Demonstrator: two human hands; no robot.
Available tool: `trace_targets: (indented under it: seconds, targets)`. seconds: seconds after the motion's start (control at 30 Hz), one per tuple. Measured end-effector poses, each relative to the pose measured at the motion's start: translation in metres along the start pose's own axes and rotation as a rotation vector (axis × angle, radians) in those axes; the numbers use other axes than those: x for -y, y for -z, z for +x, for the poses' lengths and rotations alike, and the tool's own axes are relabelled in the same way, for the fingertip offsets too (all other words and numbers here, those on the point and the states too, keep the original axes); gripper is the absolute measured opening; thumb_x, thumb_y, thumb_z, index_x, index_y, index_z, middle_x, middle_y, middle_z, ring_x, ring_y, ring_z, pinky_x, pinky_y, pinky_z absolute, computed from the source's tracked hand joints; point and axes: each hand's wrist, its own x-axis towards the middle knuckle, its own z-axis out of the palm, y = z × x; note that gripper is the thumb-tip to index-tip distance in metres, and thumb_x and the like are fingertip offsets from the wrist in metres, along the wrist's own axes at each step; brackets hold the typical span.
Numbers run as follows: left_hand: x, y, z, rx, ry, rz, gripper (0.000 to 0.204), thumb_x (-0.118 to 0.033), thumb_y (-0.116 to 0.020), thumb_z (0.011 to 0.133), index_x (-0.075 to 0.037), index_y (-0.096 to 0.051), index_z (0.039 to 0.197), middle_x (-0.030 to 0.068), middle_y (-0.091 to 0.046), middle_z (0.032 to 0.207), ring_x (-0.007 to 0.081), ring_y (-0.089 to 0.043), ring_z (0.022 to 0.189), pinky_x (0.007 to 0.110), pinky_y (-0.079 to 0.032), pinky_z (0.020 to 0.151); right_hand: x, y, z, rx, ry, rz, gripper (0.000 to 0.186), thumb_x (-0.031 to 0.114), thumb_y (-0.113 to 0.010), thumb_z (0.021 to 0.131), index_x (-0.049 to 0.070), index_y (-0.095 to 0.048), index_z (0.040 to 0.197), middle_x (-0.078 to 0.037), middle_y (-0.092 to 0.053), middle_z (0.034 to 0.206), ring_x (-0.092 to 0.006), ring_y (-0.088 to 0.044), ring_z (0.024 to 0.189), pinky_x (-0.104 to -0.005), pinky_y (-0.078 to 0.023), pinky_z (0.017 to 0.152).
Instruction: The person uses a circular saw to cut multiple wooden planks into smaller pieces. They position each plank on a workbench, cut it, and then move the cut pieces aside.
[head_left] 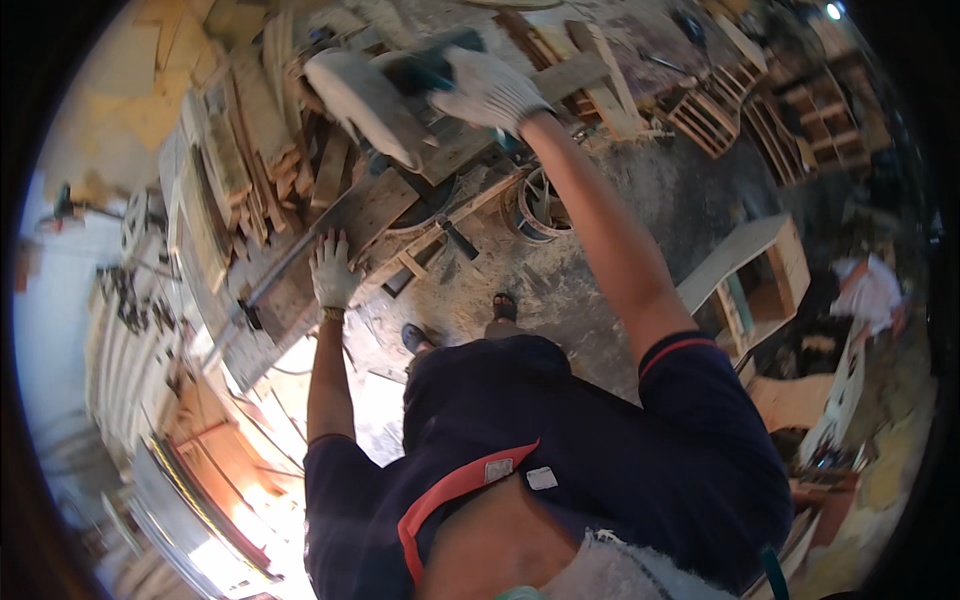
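Note:
In a pale work glove, my left hand [332, 272] lies flat with fingers spread at the near edge of a wooden work surface [285, 305]. Beyond its fingertips a brown wooden board [380, 208] runs toward the saw. My right hand [490, 92], also gloved, reaches far forward and is closed round the handle of a miter saw [365, 105] with a pale grey blade guard and a dark teal body. The glove hides most of the handle. The guard's lower tip is near the board's far end; whether the blade touches wood cannot be made out.
Stacked wood offcuts [240, 150] lie left of the saw. A round bucket [543, 205] with scraps stands on the dusty floor. To the right are a wooden box frame [755, 275], slatted wooden pieces [715, 105] and another person [868, 295]. My sandalled feet [505, 306] stand near the bench.

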Motion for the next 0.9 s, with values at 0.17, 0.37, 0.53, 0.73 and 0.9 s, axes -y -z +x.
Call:
trace_targets:
  seconds: [0.17, 0.37, 0.53, 0.73, 0.9]
  targets:
    - [-0.005, -0.017, 0.013, 0.022, 0.07, 0.061, 0.073, -0.047, -0.07, 0.092, -0.005, -0.049, 0.149, 0.0204, -0.048, 0.154, 0.0401, -0.042, 0.145, 0.05, -0.04, 0.115, 0.021, 0.021, 0.038, -0.156, 0.019, -0.105, 0.054, 0.047, -0.061, 0.092, 0.002, -0.064, 0.122, -0.022, -0.073, 0.1, -0.0323, -0.073, 0.088, -0.0474, -0.059, 0.077]
    - [0.008, -0.015, -0.004, -0.09, -0.126, 0.037, 0.054, -0.038, -0.058, 0.1, -0.002, -0.054, 0.141, 0.0214, -0.063, 0.138, 0.0407, -0.062, 0.124, 0.046, -0.055, 0.096, -0.017, -0.057, -0.046, -0.44, -0.416, 0.953, 0.063, 0.057, -0.047, 0.101, 0.0, -0.063, 0.124, -0.027, -0.07, 0.117, -0.0389, -0.068, 0.108, -0.047, -0.051, 0.094]
    - [-0.061, 0.027, -0.056, 0.213, -0.325, 0.149, 0.028, -0.022, -0.057, 0.094, -0.007, -0.063, 0.117, 0.0147, -0.072, 0.104, 0.0289, -0.073, 0.084, 0.042, -0.058, 0.06, -0.065, -0.157, -0.181, 0.207, -1.143, 1.192, 0.058, 0.056, -0.063, 0.1, 0.003, -0.06, 0.123, -0.011, -0.068, 0.107, -0.0254, -0.063, 0.108, -0.0359, -0.057, 0.068]
    - [-0.202, 0.059, -0.088, 0.352, -0.517, -0.427, 0.026, -0.029, -0.059, 0.098, -0.006, -0.066, 0.109, 0.0142, -0.071, 0.081, 0.0362, -0.071, 0.075, 0.051, -0.056, 0.064, -0.124, -0.173, -0.331, 0.38, -1.331, 1.389, 0.041, 0.033, -0.065, 0.099, 0.004, -0.059, 0.128, -0.013, -0.065, 0.119, -0.0272, -0.068, 0.102, -0.044, -0.062, 0.073]
    - [-0.233, 0.051, -0.03, -0.049, -0.266, -0.736, 0.036, -0.039, -0.076, 0.085, -0.005, -0.068, 0.09, 0.0146, -0.07, 0.084, 0.0347, -0.071, 0.079, 0.047, -0.056, 0.069, -0.168, -0.122, -0.409, -0.049, -1.355, 0.949, 0.04, 0.016, -0.063, 0.094, -0.004, -0.058, 0.128, -0.015, -0.065, 0.116, -0.0275, -0.067, 0.099, -0.0406, -0.058, 0.076]
